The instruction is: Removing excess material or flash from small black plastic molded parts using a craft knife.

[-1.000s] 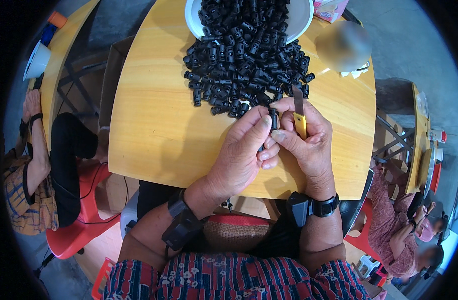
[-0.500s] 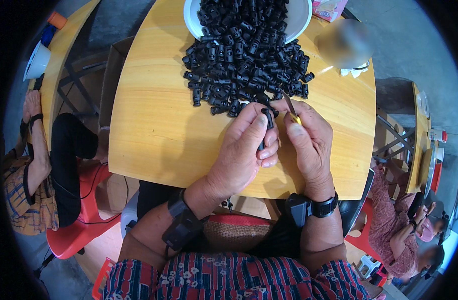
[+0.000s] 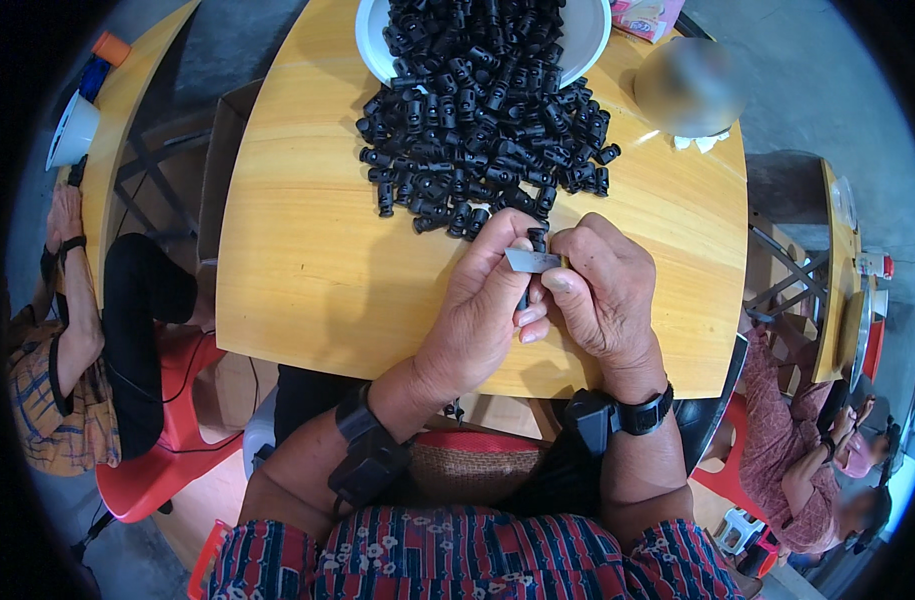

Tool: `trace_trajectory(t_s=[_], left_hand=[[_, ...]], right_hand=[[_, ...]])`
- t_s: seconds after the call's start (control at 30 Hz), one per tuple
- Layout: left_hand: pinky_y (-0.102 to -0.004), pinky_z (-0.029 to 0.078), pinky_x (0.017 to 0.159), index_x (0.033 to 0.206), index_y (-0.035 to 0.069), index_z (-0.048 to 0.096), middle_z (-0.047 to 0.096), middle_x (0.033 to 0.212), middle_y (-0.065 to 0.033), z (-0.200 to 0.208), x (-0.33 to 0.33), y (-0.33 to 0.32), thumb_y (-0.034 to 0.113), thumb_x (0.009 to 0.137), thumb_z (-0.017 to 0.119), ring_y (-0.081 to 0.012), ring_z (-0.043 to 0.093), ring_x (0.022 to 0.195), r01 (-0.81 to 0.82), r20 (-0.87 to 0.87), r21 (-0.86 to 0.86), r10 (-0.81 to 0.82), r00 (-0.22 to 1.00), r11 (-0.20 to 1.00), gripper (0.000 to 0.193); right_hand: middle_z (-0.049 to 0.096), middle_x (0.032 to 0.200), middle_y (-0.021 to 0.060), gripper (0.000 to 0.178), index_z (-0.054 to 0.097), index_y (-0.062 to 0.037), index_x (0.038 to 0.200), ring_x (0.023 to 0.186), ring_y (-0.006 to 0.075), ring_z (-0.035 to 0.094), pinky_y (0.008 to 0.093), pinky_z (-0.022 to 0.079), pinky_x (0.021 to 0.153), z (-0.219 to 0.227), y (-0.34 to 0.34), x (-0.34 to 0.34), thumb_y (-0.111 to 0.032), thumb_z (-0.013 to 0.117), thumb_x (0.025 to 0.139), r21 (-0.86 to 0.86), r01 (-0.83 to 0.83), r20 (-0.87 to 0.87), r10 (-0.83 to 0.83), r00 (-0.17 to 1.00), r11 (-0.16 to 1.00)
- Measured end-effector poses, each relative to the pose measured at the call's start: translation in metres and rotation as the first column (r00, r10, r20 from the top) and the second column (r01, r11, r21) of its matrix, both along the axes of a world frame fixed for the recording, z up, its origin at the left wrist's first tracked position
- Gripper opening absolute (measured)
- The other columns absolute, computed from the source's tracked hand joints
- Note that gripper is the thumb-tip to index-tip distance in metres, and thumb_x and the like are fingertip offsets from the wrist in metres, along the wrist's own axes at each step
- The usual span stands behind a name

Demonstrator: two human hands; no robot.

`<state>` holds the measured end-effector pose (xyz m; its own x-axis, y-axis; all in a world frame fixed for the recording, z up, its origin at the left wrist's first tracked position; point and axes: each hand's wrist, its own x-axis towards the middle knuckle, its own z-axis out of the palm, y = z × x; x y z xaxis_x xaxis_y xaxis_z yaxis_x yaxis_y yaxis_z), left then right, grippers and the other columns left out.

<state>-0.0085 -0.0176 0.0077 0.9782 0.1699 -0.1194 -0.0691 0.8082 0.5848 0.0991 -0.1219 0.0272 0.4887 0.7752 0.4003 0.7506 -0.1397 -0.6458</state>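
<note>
My left hand (image 3: 485,305) is closed around a black plastic cord lock (image 3: 536,240), its upper end showing between thumb and forefinger. In my right hand (image 3: 607,290) is a small craft knife (image 3: 530,261), pinched between thumb and fingers with most of its handle hidden. The knife's flat blade points left across the cord lock and lies close to my left thumb; whether it touches the plastic I cannot tell. Just beyond both hands, a large heap of similar black cord locks (image 3: 477,150) spreads over the wooden table (image 3: 317,230).
A white basin (image 3: 373,45) at the far edge holds more cord locks. To its right stand a pink package (image 3: 649,18) and a blurred round object (image 3: 689,88) beside white tissue (image 3: 701,142). People sit at other tables on both sides, and a red stool (image 3: 167,440) stands at left.
The knife blade has swung from upright to lying leftward across the cord lock. My right hand has turned and closed in on my left, which keeps its hold.
</note>
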Motion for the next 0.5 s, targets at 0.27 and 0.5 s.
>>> trace_trajectory(t_s=[0.27, 0.5], left_hand=[[-0.0185, 0.035, 0.056, 0.109, 0.015, 0.042, 0.049, 0.091, 0.0035, 0.0001, 0.0003, -0.0007, 0.032, 0.100, 0.037, -0.0035, 0.047, 0.076, -0.013, -0.042, -0.027, 0.012, 0.999, 1.000, 0.020], [-0.0183, 0.035, 0.055, 0.112, 0.015, 0.042, 0.049, 0.091, 0.0033, -0.0012, -0.0007, -0.0013, 0.033, 0.101, 0.036, -0.0034, 0.044, 0.073, -0.028, -0.040, -0.019, 0.027, 0.999, 0.999, 0.022]], right_hand=[[0.049, 0.065, 0.0089, 0.027, 0.057, -0.0082, 0.076, 0.058, 0.0277, 0.054, 0.0359, 0.043, 0.051, 0.0001, 0.0008, 0.0004, -0.034, 0.062, 0.081, -0.029, 0.009, 0.042, -0.008, 0.999, 1.000], [0.049, 0.066, 0.0092, 0.027, 0.058, -0.0078, 0.077, 0.059, 0.0277, 0.055, 0.0362, 0.044, 0.052, -0.0016, 0.0007, -0.0007, -0.034, 0.062, 0.081, -0.037, 0.006, 0.039, -0.005, 0.999, 0.999]])
